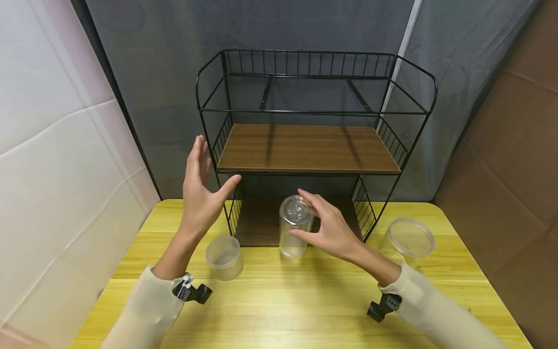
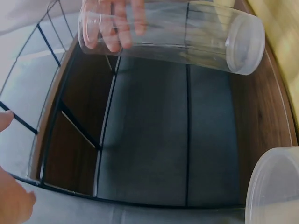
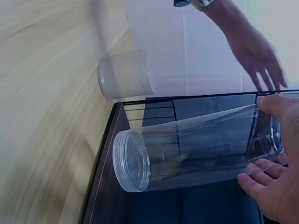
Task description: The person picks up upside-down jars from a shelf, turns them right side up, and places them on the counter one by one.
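My right hand (image 1: 334, 229) grips a tall clear plastic jar (image 1: 294, 231) near its upper end, thumb on one side and fingers on the other. The jar stands upside down at the lower shelf's front edge, its ridged lid end (image 3: 131, 161) downward in the right wrist view. My left hand (image 1: 201, 201) is raised beside the rack's left side, fingers straight, thumb spread, holding nothing. Below it on the table sits a short frosted jar (image 1: 224, 259), partly seen in the left wrist view too.
A black wire rack (image 1: 307, 171) stands at the back with a wooden middle shelf (image 1: 305, 145) and a dark lower shelf (image 1: 259, 218). Its top tier is a bare frame. Clear jars (image 1: 410, 238) stand at the right, partly behind my right forearm, on the yellow table (image 1: 270, 310).
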`<state>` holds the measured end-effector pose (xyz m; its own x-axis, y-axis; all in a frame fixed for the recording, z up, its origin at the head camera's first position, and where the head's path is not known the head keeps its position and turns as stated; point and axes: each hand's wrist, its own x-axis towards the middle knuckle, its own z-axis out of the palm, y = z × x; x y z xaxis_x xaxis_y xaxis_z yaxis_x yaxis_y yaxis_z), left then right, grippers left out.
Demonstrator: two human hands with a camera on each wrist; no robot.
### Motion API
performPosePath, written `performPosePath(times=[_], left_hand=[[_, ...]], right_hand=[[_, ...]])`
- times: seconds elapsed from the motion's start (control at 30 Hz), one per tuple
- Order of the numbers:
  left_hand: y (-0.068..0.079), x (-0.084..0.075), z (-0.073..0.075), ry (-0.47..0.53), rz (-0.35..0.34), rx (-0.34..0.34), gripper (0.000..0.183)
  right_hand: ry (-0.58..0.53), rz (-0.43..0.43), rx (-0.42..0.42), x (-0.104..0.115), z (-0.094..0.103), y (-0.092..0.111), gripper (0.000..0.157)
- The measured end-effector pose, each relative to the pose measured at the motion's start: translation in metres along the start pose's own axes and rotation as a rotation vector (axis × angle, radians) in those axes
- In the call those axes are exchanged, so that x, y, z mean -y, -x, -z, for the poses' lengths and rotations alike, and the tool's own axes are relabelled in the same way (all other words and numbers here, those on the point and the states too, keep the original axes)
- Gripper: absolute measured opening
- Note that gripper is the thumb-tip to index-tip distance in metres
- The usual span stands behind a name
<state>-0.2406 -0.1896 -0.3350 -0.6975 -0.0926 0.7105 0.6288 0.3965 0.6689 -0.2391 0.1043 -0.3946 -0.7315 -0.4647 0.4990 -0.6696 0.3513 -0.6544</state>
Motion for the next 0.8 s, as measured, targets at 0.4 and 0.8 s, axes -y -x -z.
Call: performPosePath(times=[0.4,0.8], left_hand=[[0.037,-0.028,-0.015,0.043,-0.334,-0.097,0.078],[0.081,-0.004,-0.051,0.142,-0.08,0.385,0.087]], right_hand=[[-0.032,0.042,-0.043,0.004,0.026,0.018,0.091],[-0.131,0.088,-0.108,0.015,0.055,0.027,0.091]])
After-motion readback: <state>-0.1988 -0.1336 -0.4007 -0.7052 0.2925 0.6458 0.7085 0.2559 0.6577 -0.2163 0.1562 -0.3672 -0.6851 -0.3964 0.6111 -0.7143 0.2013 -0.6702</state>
